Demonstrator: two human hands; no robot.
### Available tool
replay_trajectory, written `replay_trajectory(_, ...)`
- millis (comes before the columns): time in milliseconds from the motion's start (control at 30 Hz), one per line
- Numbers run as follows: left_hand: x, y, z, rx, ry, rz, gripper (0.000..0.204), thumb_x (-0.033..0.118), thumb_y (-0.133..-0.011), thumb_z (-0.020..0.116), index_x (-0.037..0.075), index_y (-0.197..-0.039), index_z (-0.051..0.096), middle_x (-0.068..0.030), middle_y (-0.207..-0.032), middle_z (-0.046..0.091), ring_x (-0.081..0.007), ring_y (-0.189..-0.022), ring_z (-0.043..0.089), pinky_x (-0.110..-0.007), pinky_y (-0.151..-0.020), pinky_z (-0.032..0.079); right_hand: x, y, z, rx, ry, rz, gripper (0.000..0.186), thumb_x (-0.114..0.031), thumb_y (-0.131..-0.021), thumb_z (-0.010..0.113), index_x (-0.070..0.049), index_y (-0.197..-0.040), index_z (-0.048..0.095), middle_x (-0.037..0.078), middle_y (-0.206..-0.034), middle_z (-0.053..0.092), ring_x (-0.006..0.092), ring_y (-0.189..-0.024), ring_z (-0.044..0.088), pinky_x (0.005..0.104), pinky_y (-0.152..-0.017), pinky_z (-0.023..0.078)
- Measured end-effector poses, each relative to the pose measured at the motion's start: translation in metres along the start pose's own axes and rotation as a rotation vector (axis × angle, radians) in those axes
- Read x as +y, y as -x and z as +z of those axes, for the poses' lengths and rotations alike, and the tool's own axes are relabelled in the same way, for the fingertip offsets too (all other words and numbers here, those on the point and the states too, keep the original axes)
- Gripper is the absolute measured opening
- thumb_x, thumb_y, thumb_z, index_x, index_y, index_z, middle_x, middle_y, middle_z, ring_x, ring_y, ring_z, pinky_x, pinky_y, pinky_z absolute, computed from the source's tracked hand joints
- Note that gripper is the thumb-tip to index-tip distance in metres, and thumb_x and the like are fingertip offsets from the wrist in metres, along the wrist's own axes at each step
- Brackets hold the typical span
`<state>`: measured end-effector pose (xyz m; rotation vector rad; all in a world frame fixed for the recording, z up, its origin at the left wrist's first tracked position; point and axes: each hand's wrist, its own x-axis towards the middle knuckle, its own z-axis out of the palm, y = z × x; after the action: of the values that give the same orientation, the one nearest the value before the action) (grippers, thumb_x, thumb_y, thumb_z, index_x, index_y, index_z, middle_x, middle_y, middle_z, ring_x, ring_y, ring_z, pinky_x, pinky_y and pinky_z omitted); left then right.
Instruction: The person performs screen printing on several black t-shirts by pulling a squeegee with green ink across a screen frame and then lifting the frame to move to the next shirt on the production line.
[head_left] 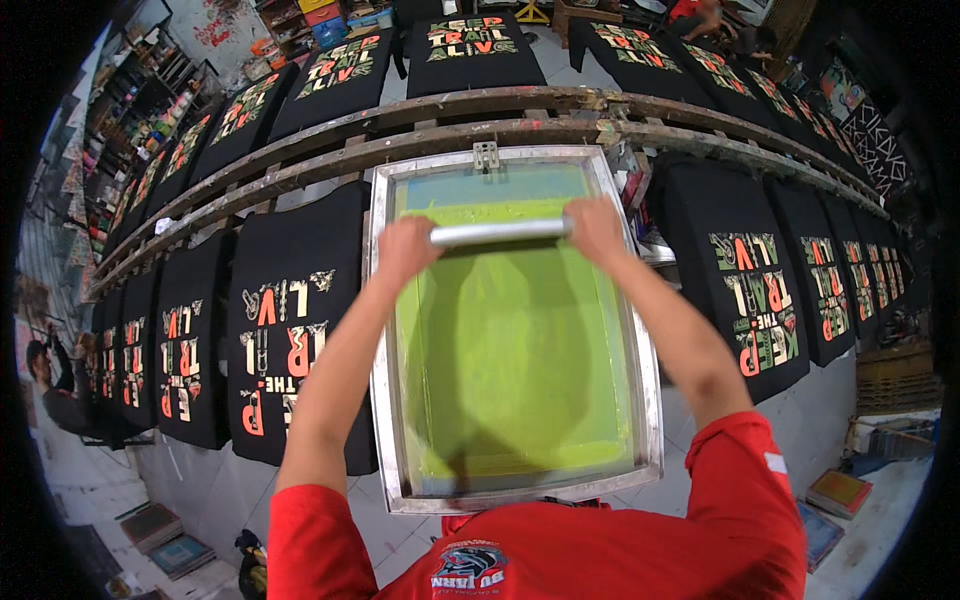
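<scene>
A silver-handled squeegee [500,233] lies crosswise near the far end of a screen-printing frame [648,410]. My left hand [408,245] is closed around its left end. At the other end my right hand [595,225] grips it, with both arms stretched forward. Yellow-green ink or emulsion colours the mesh [510,350], and shadows fall over it. A metal clamp [486,157] sits at the frame's far edge. What lies under the screen is mostly hidden.
Long paint-stained wooden rails [540,130] run across beyond the frame. Black printed T-shirts [290,330] lie on boards to both sides and past the rails. One person [62,375] is at the far left, another [698,20] at the upper right. Stacked screens [838,492] rest at the lower right.
</scene>
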<state>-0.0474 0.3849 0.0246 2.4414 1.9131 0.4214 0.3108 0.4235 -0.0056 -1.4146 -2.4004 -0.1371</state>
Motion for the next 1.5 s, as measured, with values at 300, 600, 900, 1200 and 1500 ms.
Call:
replay_trajectory(300, -0.005, -0.046, -0.019, -0.039, -0.037, -0.087, 0.055, 0.051, -0.069, 0.090, 0.015, -0.108, 0.081, -0.0177, -0.094, 0.077, -0.0374, -0.089, 0.074, -0.046, -0.084, 0.059, 0.000, -0.049, -0.014, -0.152, 0.048, 0.076, 0.028, -0.024, -0.079, 0.082, -0.011, -0.104, 0.078, 0.015, -0.102, 0.076, 0.0324, -0.099, 0.071, 0.0505, -0.097, 0.042)
replay_trajectory(600, 0.037, 0.121, -0.015, 0.021, 0.074, 0.120, 0.025, 0.017, -0.068, 0.083, 0.015, -0.093, 0.080, -0.0079, -0.087, 0.073, -0.0305, -0.081, 0.071, -0.044, -0.069, 0.058, -0.070, 0.127, -0.058, -0.075, -0.055, 0.105, 0.008, -0.007, -0.077, 0.068, -0.007, -0.085, 0.071, 0.011, -0.090, 0.069, 0.0329, -0.095, 0.065, 0.0482, -0.086, 0.045)
replay_trajectory(900, 0.155, 0.389, -0.052, 0.070, 0.182, 0.097, 0.040, 0.007, -0.067, 0.072, 0.013, -0.106, 0.077, -0.0005, -0.104, 0.075, -0.0205, -0.084, 0.066, -0.037, -0.070, 0.054, -0.177, 0.383, -0.129, 0.075, -0.115, 0.058, 0.021, -0.016, -0.077, 0.067, -0.011, -0.097, 0.071, 0.003, -0.098, 0.068, 0.0233, -0.090, 0.061, 0.0402, -0.080, 0.041)
replay_trajectory(1200, 0.156, 0.381, -0.083, -0.077, 0.252, 0.070, 0.046, 0.010, -0.064, 0.075, 0.012, -0.109, 0.077, -0.0003, -0.107, 0.073, -0.0227, -0.089, 0.064, -0.038, -0.075, 0.053, -0.178, 0.359, -0.159, 0.013, -0.089, 0.065, 0.016, -0.019, -0.081, 0.065, -0.015, -0.093, 0.073, 0.000, -0.092, 0.069, 0.0176, -0.079, 0.060, 0.0386, -0.081, 0.038)
replay_trajectory(1500, 0.132, 0.350, -0.035, 0.102, 0.139, 0.124, 0.040, 0.008, -0.073, 0.069, 0.015, -0.112, 0.078, 0.0026, -0.111, 0.076, -0.0166, -0.088, 0.068, -0.031, -0.069, 0.049, -0.159, 0.345, -0.098, 0.143, -0.103, 0.067, 0.023, -0.015, -0.075, 0.063, -0.008, -0.093, 0.074, 0.006, -0.099, 0.073, 0.0221, -0.085, 0.066, 0.0397, -0.077, 0.041)
